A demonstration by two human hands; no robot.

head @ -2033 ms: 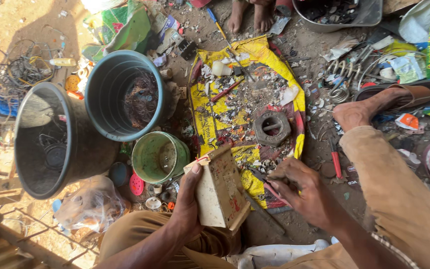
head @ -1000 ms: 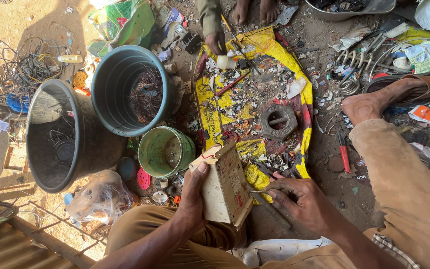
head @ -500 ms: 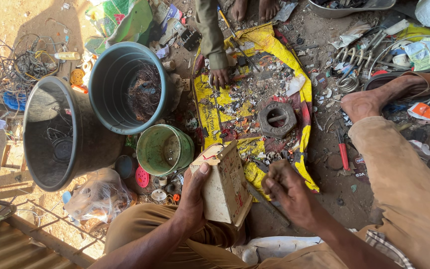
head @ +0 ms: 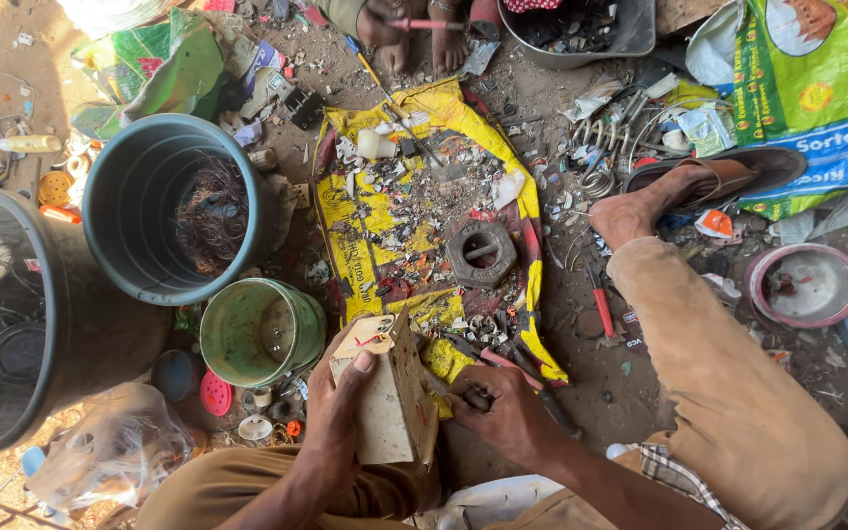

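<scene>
My left hand (head: pixel 338 404) grips a pale, boxy electrical part (head: pixel 385 393) with a worn beige casing, held upright over my lap. My right hand (head: pixel 503 407) is closed around a thin dark tool (head: pixel 463 395) whose tip presses against the right side of the box. Both hands are close together at the bottom centre. Just beyond them lies a yellow sack (head: pixel 424 226) spread on the ground, littered with several small broken scraps and a heavy hexagonal metal nut (head: pixel 481 253).
A small green bucket (head: pixel 259 332) stands left of my hands, a larger grey-blue bucket (head: pixel 174 206) with copper wire behind it, a black tub (head: pixel 22 324) far left. Another person's hand (head: pixel 385 22) and foot are at the top. My sandalled foot (head: pixel 699 186) rests right.
The other person's hand has drawn back from the yellow sack to the top edge. My right hand has shifted slightly left against the box, which my left hand keeps holding.
</scene>
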